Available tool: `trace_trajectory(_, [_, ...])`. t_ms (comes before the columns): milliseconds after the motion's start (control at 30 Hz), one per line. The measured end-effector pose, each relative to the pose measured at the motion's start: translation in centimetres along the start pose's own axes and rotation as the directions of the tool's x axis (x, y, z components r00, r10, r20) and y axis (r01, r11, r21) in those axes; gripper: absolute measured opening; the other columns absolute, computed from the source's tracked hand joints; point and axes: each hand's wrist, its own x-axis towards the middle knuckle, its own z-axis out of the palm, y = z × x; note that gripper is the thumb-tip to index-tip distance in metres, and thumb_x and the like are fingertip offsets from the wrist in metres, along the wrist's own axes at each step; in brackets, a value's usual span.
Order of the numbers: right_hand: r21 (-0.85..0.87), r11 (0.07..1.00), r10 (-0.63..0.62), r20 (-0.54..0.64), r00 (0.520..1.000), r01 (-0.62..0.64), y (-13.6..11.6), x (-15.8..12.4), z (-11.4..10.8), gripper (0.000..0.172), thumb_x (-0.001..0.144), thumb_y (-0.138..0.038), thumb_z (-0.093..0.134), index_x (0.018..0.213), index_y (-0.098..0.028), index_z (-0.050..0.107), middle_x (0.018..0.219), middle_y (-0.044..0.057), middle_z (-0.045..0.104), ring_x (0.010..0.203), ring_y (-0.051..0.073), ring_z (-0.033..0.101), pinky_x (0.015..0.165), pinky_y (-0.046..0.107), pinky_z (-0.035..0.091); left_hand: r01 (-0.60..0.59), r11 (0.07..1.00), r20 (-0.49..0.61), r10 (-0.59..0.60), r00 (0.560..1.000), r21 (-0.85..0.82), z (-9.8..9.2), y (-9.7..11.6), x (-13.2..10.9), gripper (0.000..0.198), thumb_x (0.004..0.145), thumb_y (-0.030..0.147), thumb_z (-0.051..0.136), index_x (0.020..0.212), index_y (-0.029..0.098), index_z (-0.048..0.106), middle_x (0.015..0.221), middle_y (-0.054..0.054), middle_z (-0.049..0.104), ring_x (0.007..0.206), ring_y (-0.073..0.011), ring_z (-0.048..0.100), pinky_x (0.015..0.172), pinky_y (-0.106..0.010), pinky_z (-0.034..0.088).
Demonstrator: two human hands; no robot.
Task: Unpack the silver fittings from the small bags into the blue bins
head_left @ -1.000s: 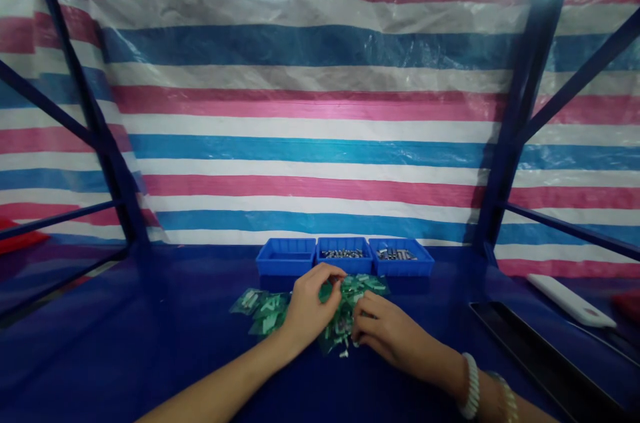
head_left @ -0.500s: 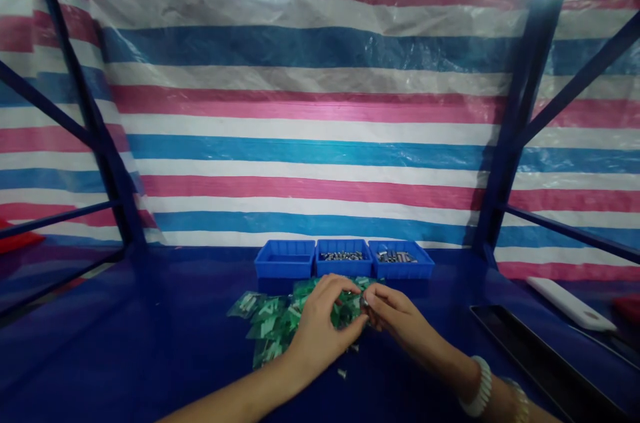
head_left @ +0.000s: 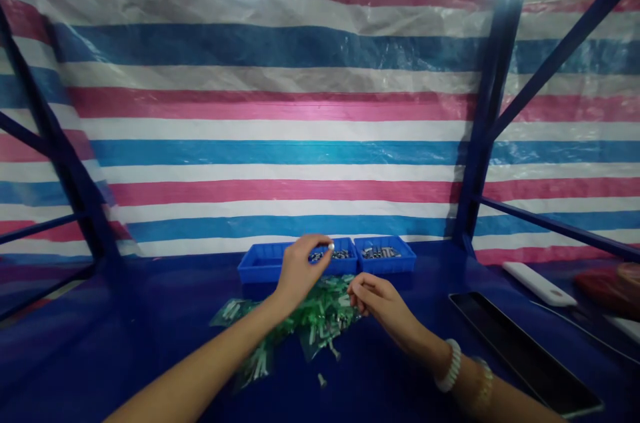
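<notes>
My left hand [head_left: 299,266] is raised over the middle blue bin [head_left: 346,268], thumb and forefinger pinched on a small shiny metal piece [head_left: 331,246]. Its exact kind is too small to tell. My right hand [head_left: 377,296] is lower and to the right, just beside the pile, with its fingers curled together; anything in them is hidden. Below my hands lies a heap of clear, green-tinted plastic bags [head_left: 325,316] with pale and metal parts inside. One loose screw [head_left: 321,380] lies in front of the heap, and another small screw [head_left: 334,351] is at its edge.
The left blue bin [head_left: 260,267] shows no parts in its visible portion. Metal pieces fill the right blue bin [head_left: 384,253]. At the right are a dark phone-like slab [head_left: 525,349], a white oblong device [head_left: 540,283] and a cable. Blue posts [head_left: 480,136] flank the table.
My left hand has moved up and away from the right hand, carrying a small metal piece towards the bins. My right hand has stayed near the bags. The view has turned slightly right.
</notes>
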Motion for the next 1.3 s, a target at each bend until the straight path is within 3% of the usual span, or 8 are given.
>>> trace_trajectory(133, [-0.115, 0.992, -0.055, 0.026, 0.998, 0.057, -0.8, -0.6, 0.1, 0.031, 0.083, -0.046, 0.061, 0.074, -0.016, 0.06, 0.063, -0.002, 0.054, 0.057, 0.012, 0.046, 0.055, 0.024, 0.036, -0.033, 0.998, 0.095, 0.028, 0.995, 0.056, 1.2, -2.8, 2.7, 0.035, 0.073, 0.009, 0.066, 0.106, 0.018, 0.062, 0.092, -0.007, 0.071, 0.091, -0.0262, 0.065, 0.082, -0.044, 0.051])
trace_trajectory(200, [-0.286, 0.934, -0.18, 0.138, 0.974, 0.214, -1.4, -1.6, 0.7, 0.018, 0.084, -0.034, 0.062, 0.08, -0.017, 0.064, 0.069, -0.001, 0.057, 0.065, 0.014, 0.049, 0.063, 0.027, 0.039, -0.041, 0.996, 0.115, 0.032, 0.993, 0.074, 1.1, -2.9, 2.0, 0.047, 0.073, 0.009, 0.065, 0.118, 0.019, 0.055, 0.099, -0.008, 0.07, 0.095, -0.0269, 0.064, 0.084, -0.046, 0.051])
trace_trajectory(333, [-0.535, 0.595, -0.294, 0.551, 0.781, 0.6, -1.9, -3.5, 2.1, 0.024, 0.086, -0.014, 0.055, 0.106, -0.024, 0.065, 0.1, 0.004, 0.062, 0.095, 0.021, 0.049, 0.085, 0.036, 0.039, -0.051, 0.995, 0.115, 0.041, 0.992, 0.09, -0.4, -1.1, -1.9, 0.04, 0.081, 0.011, 0.056, 0.12, 0.021, 0.052, 0.105, -0.008, 0.067, 0.098, -0.0237, 0.063, 0.087, -0.043, 0.051])
trace_trajectory(467, [-0.589, 0.446, -0.24, 0.646, 0.724, 0.673, -0.9, -3.8, 2.9, 0.028, 0.087, -0.01, 0.051, 0.104, -0.027, 0.066, 0.104, 0.004, 0.061, 0.095, 0.02, 0.047, 0.083, 0.036, 0.038, -0.051, 0.997, 0.104, 0.045, 0.994, 0.062, -1.6, 0.5, -4.5, 0.036, 0.083, 0.011, 0.053, 0.118, 0.022, 0.051, 0.102, -0.006, 0.067, 0.096, -0.0218, 0.063, 0.086, -0.04, 0.052])
trace_trajectory(600, [-0.591, 0.455, -0.26, 0.627, 0.735, 0.665, -0.4, -3.5, 3.1, 0.015, 0.089, -0.017, 0.056, 0.092, -0.025, 0.068, 0.098, 0.002, 0.062, 0.092, 0.019, 0.048, 0.082, 0.035, 0.038, -0.004, 1.0, 0.046, 0.003, 0.999, 0.021, -2.1, 0.9, -4.8, 0.033, 0.082, 0.011, 0.053, 0.113, 0.021, 0.053, 0.097, -0.006, 0.067, 0.092, -0.0215, 0.064, 0.084, -0.039, 0.052])
trace_trajectory(733, [-0.569, 0.577, -0.312, 0.51, 0.801, 0.587, -0.7, -3.1, 2.6, 0.009, 0.082, -0.015, 0.063, 0.087, -0.022, 0.065, 0.092, 0.002, 0.064, 0.092, 0.019, 0.053, 0.084, 0.034, 0.041, 0.068, 0.996, 0.053, -0.065, 0.997, -0.059, -2.2, 1.7, -4.9, 0.029, 0.079, 0.01, 0.054, 0.106, 0.02, 0.056, 0.092, -0.005, 0.069, 0.087, -0.0204, 0.065, 0.082, -0.038, 0.052])
trace_trajectory(933, [-0.588, 0.683, -0.399, 0.196, 0.896, 0.433, -0.8, -2.1, 0.9, 0.015, 0.077, -0.008, 0.057, 0.083, -0.02, 0.062, 0.079, 0.002, 0.065, 0.074, 0.017, 0.06, 0.066, 0.027, 0.048, 0.292, 0.916, 0.336, -0.193, 0.922, -0.275, -1.5, 3.4, -5.7, 0.01, 0.073, 0.017, 0.067, 0.082, 0.018, 0.062, 0.072, 0.0, 0.065, 0.065, -0.0154, 0.062, 0.061, -0.026, 0.051])
trace_trajectory(1300, [-0.559, 0.658, -0.514, 0.157, 0.843, 0.505, -2.4, -2.0, 0.5, 0.008, 0.086, -0.017, 0.059, 0.088, -0.021, 0.065, 0.079, 0.003, 0.066, 0.076, 0.019, 0.059, 0.069, 0.032, 0.047, 0.623, 0.52, 0.509, -0.363, 0.78, -0.584, -0.9, 3.0, -5.8, 0.015, 0.076, 0.03, 0.07, 0.078, 0.017, 0.064, 0.068, 0.0, 0.066, 0.065, -0.0136, 0.064, 0.064, -0.025, 0.05])
